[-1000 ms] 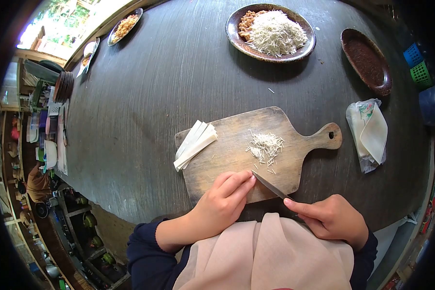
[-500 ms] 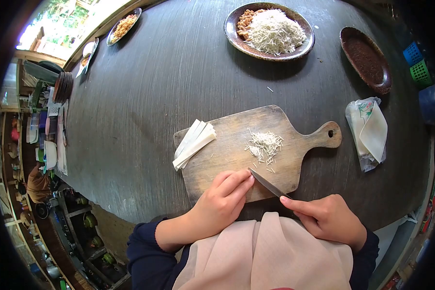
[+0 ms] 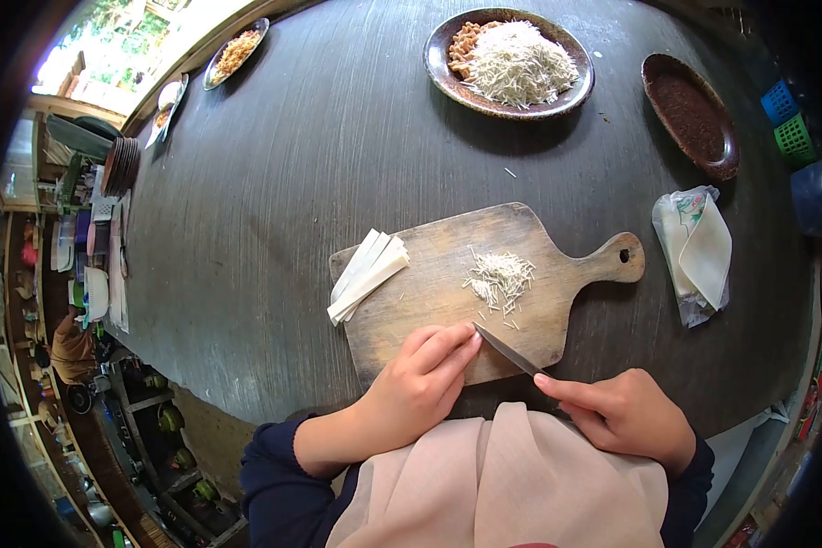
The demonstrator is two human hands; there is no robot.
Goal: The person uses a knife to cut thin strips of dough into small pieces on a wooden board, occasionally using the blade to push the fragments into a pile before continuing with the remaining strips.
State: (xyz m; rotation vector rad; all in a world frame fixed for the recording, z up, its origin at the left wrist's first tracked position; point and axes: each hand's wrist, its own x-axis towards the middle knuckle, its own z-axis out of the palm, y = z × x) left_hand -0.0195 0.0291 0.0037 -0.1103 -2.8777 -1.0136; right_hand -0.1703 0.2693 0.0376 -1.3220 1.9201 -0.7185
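- Pressing down on the near edge of the worn wooden cutting board with a handle (image 3: pixel 447 283), the left hand (image 3: pixel 416 388) lies palm down with its fingers close together. Whether something is under the fingers, I cannot tell.
- The right hand (image 3: pixel 626 416) is closed around the handle of a small knife with a thin dark blade (image 3: pixel 510 352), and the index finger is stretched along it. The handle itself is hidden in the hand.
- The knife points up and to the left. Its tip is on the board, just beside the left fingertips (image 3: pixel 466 340).
- A small heap of fine white shreds (image 3: pixel 500 276) lies in the middle of the board, apart from both hands.
- A stack of flat white strips (image 3: pixel 367 274) lies tilted over the left corner of the board.
- The board rests on the dark grey wooden counter (image 3: pixel 274 183), with its handle to the right.
- Far on the counter stands a round dark bowl (image 3: pixel 511 111) with more white shreds and some brown pieces; right of it is an oval brown dish (image 3: pixel 690 114).
- Right of the board lies a clear plastic packet of pale sheets (image 3: pixel 694 251). It has a green and red print, but the writing is too small to read.
- Both arms have dark blue sleeves, and a pale beige cloth (image 3: pixel 502 484) covers the lap.
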